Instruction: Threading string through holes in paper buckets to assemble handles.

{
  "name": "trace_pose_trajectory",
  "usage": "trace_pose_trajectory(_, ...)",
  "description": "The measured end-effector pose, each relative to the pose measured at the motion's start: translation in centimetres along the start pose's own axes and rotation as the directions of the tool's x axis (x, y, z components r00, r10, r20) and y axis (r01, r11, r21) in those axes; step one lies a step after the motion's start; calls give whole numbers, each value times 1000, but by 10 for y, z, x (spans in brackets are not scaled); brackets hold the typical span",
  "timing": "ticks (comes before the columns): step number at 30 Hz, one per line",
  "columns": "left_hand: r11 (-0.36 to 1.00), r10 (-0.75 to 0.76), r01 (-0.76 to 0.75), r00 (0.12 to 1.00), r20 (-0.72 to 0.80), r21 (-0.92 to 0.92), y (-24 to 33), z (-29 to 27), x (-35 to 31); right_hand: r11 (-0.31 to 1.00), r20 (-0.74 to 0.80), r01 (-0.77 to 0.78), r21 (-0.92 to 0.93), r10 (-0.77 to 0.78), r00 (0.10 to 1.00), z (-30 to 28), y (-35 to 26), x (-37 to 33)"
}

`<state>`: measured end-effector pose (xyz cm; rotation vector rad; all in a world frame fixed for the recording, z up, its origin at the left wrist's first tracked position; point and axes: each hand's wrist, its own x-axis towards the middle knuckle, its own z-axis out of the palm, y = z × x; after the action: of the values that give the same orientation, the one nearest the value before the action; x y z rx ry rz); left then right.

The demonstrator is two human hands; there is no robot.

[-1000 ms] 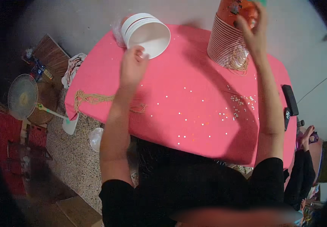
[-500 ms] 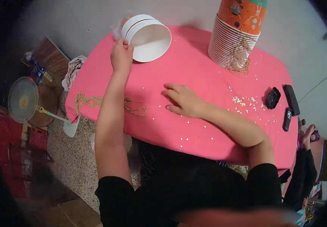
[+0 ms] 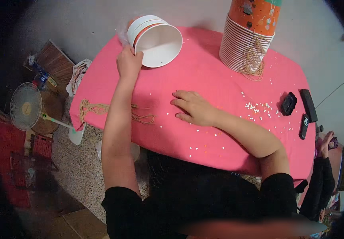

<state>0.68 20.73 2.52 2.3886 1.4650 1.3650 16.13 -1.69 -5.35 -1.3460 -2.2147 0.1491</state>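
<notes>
Nested buckets (image 3: 158,44) back left on table (image 3: 204,75), bucket stack (image 3: 243,47) back right, remote (image 3: 303,126) right

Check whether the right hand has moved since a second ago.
Yes: the right hand has moved left and down the picture from the tall tub stack, onto the pink cloth.

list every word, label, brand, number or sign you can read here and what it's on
None can be read.
Tall stack: pictures on its orange top part; no words can be made out.
Remote: pale marks, too small to read.
Yellow label at far left: too small and blurred.
Bucket at the left hand: plain white inside, no text seen.
</notes>
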Motion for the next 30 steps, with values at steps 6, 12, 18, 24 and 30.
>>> trace_pose_trajectory(6, 997, 73, -72, 996, 58, -14, 6, -2, -2, 1000, 15, 7, -12, -7, 1000, -1, 0, 0)
trace_pose_trajectory(12, 971, 211, -219, 973, -92, -91, 20, -15, -14, 999, 94, -27, 16, 26, 995, -5, -3, 1)
trace_pose_trajectory(18, 962, 110, -118, 993, -47, -244, 62, -57, -34, 988, 67, 32, 148, -42, 997, -33, -15, 3)
trace_pose_trajectory(24, 860, 46, -73, 997, -65, -506, 52, -77, -43, 922, -286, 302, -242, -365, 886, -90, -49, 11)
trace_pose_trajectory(30, 605, -58, 303, 939, 338, -736, 49, -85, -47, 881, -163, 245, -404, -334, 928, -122, -42, 4)
